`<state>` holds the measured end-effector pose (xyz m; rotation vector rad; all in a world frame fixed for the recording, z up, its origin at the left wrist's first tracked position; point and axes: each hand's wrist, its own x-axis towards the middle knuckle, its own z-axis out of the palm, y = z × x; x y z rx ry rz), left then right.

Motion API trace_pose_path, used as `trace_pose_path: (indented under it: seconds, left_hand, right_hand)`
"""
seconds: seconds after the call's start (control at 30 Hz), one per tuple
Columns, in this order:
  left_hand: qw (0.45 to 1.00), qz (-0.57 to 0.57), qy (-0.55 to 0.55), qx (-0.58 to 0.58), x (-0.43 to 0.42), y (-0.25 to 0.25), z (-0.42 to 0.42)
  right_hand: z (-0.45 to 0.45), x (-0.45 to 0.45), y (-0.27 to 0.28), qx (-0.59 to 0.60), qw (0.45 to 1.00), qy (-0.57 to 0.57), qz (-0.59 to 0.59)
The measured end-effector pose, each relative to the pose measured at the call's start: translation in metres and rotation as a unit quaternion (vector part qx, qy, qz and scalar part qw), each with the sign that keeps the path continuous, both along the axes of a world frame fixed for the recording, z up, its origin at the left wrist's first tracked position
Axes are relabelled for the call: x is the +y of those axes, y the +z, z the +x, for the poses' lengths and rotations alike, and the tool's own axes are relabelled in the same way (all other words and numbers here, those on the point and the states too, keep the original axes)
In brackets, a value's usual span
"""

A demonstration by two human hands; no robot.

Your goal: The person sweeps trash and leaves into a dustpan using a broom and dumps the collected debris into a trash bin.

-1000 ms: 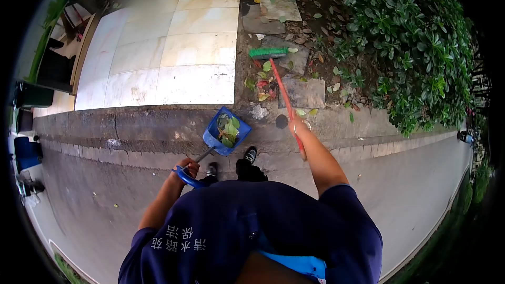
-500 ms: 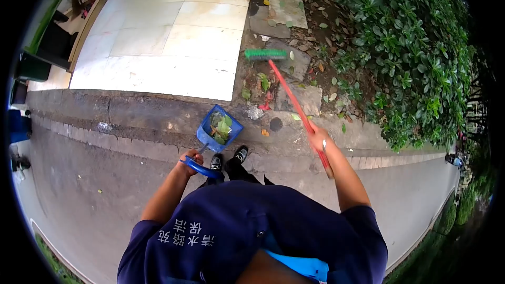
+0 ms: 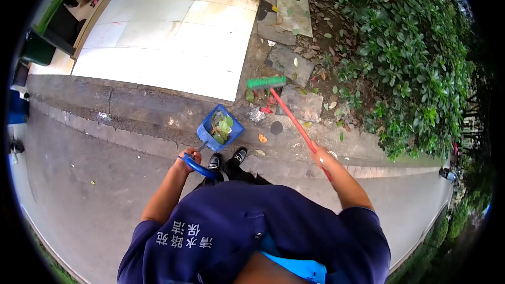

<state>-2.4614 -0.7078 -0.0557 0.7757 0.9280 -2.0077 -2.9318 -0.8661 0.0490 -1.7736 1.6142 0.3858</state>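
Observation:
My left hand [image 3: 189,159] is wrapped round the handle of a blue dustpan [image 3: 209,139], which holds green and dry leaves [image 3: 222,128] in front of my shoes. My right hand [image 3: 322,156] grips the red stick of a broom [image 3: 293,119]. The broom's green bristle head [image 3: 266,82] is over the ground right of the pale tiles, beyond the dustpan and apart from it. Red leaves [image 3: 268,105] lie just below the bristles, and an orange leaf [image 3: 262,138] lies right of the dustpan.
Shiny pale tiles [image 3: 173,37] cover the upper left. Stone slabs [image 3: 291,64] and fallen leaves lie beside a leafy green bush [image 3: 410,63] on the right. A low kerb [image 3: 131,139] crosses before my feet. Dark green bins [image 3: 39,48] stand at the far left.
The broom head has come down nearer to me, toward the red leaves. The orange leaf now lies on the pavement near the dustpan. Both hands keep their hold, and the view has shifted slightly.

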Motion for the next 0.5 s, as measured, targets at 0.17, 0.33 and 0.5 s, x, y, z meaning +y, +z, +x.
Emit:
trace_pose_path:
  seconds: [0.17, 0.33, 0.5]
  left_hand:
    - [0.999, 0.032, 0.002, -0.02, 0.002, -0.003, -0.004]
    - [0.998, 0.005, 0.016, -0.056, -0.002, 0.015, -0.027]
    - [0.999, 0.005, 0.02, -0.044, -0.009, 0.026, -0.056]
  right_hand:
    - [0.004, 0.071, 0.103, -0.017, 0.973, -0.186, 0.136]
    - [-0.024, 0.041, 0.033, 0.017, 0.992, -0.111, -0.051]
    - [-0.002, -0.019, -0.006, 0.058, 0.986, -0.159, 0.009]
